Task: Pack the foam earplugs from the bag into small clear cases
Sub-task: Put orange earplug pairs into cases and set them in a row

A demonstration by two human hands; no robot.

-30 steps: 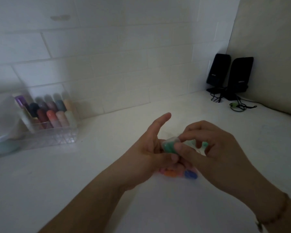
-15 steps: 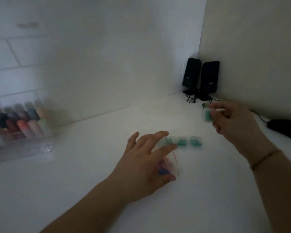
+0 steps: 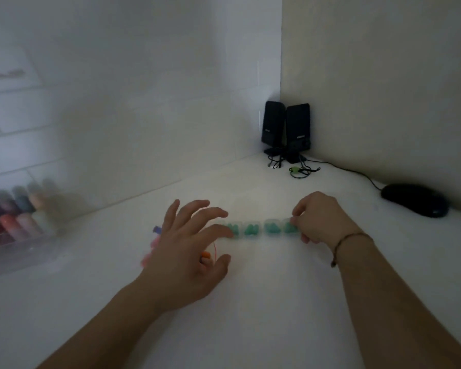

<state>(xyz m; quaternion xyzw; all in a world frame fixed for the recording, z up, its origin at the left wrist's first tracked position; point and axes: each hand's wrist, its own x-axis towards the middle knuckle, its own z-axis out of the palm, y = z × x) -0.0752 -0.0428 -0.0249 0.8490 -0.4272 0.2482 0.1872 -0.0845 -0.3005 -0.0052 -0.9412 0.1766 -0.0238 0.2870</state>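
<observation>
Several small clear cases with green earplugs inside lie in a row (image 3: 260, 229) on the white counter (image 3: 264, 302). My right hand (image 3: 318, 218) pinches the rightmost case (image 3: 288, 228) at the row's right end, down on the counter. My left hand (image 3: 188, 246) hovers with fingers spread over the clear bag of earplugs (image 3: 155, 243); its fingertips reach the leftmost case. Orange (image 3: 205, 254), pink and purple earplugs peek out from under that hand. Most of the bag is hidden.
A clear organiser of coloured bottles (image 3: 16, 222) stands at the left by the tiled wall. Two black speakers (image 3: 285, 129) with cables sit in the corner, and a black mouse (image 3: 415, 199) lies at the right.
My right hand has come down from mid-air and brought the green case to the right end of the row. My left hand has spread its fingers over the bag. The view has shifted right.
</observation>
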